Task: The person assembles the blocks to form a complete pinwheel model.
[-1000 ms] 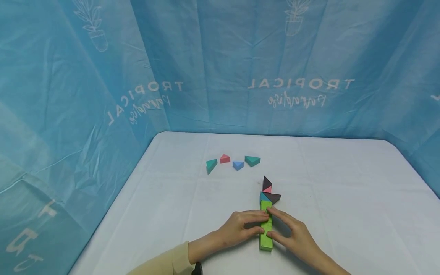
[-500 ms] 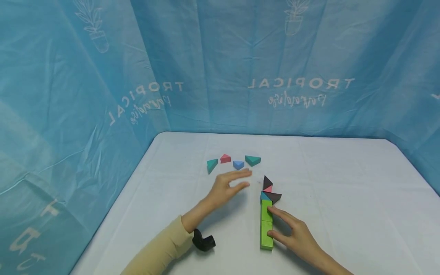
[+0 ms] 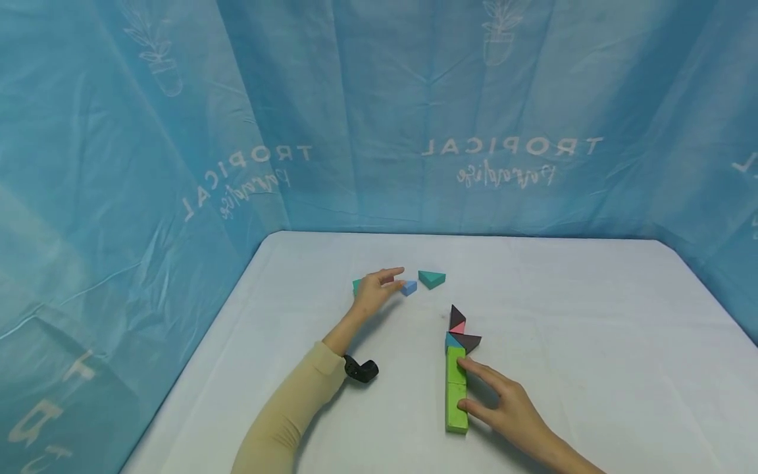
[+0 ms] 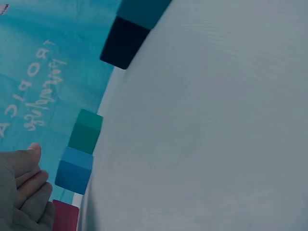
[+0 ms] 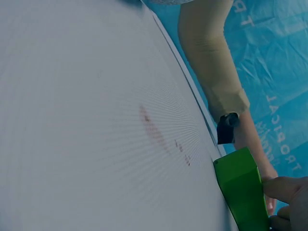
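The head view is evenly bright, with soft shadows on the white tabletop (image 3: 592, 362), while both wrist views are rather dim and bluish, the right one showing fine ripple lines.

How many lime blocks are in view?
2, end to end by the right hand: the far block next to the blue triangle, the near block lower in the head view.

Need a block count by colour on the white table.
Lime green blocks: 2
Teal green blocks: 2
Blue blocks: 2
Red or pink blocks: 2, one only in the left wrist view
Dark blocks: 2
Total: 10
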Available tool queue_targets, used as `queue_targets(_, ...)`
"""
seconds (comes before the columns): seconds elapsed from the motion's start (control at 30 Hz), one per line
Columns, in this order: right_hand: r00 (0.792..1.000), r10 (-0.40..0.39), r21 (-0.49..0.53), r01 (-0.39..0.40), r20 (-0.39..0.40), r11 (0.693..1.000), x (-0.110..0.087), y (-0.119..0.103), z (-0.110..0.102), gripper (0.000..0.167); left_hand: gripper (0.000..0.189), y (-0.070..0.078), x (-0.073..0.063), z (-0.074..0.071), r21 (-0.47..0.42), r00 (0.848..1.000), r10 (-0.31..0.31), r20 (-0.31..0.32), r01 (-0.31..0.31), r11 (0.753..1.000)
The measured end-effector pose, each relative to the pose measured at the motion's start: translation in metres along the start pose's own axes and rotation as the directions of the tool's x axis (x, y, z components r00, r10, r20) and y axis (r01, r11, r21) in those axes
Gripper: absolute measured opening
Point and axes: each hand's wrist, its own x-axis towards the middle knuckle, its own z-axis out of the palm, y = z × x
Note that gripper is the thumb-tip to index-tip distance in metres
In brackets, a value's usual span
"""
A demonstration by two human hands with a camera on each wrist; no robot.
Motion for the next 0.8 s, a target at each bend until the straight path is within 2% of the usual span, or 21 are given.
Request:
queue_targets(0.4,1.000,-0.005,-0.007,0.005,-0.006,1.000,0.001,0.000,-0.001,0.063,0.045,-0.003,-0.020,0.002,0.085,0.998,0.020,0.059,-0.025,0.996)
queue_targets(0.67,1.000,0.009,-0.013,-0.009,-0.001,1.000,0.001,0.003,0.001,0.064,0.048,0.003,-0.038,0.005,0.022,0.995,0.032,0.091,-0.034,0.999)
queue_targets(0.8,1.000,0.014,-0.008,-0.014,0.005,1.000,0.000,0.004,0.002,0.064,0.045,0.005,-0.039,0.002,0.047,0.994,0.055,0.095,-0.060,0.997)
